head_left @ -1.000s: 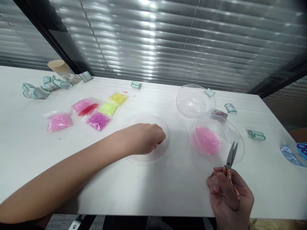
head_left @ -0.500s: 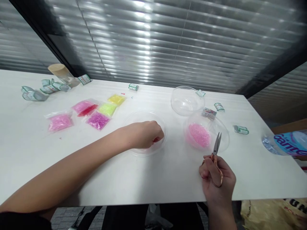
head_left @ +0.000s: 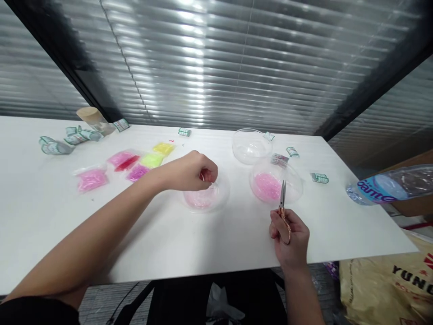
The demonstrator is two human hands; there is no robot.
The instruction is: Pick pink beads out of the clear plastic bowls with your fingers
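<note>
My left hand (head_left: 198,170) hangs over a clear plastic bowl (head_left: 225,198). Its fingertips are pinched together; whatever they hold, if anything, I cannot make out. Pale pink bits (head_left: 200,198) lie in that bowl. My right hand (head_left: 292,237) grips a pair of scissors (head_left: 283,203) with copper-coloured handles, blades pointing away from me and nearly closed. Just beyond the scissors is a second clear bowl (head_left: 295,187) with brighter pink bits (head_left: 267,186) on its left side.
Left of my forearm lie several small bags: pink (head_left: 92,179), red (head_left: 126,163), purple (head_left: 138,172), yellow (head_left: 163,148). A third clear bowl (head_left: 252,146) stands near the blinds. Crumpled green-white packets (head_left: 54,146) are scattered about. A bottle (head_left: 382,187) is at the table's right edge.
My left hand has risen from low over its bowl, uncovering the pink bits there. The right hand still holds the scissors. The whole view has shifted somewhat.
</note>
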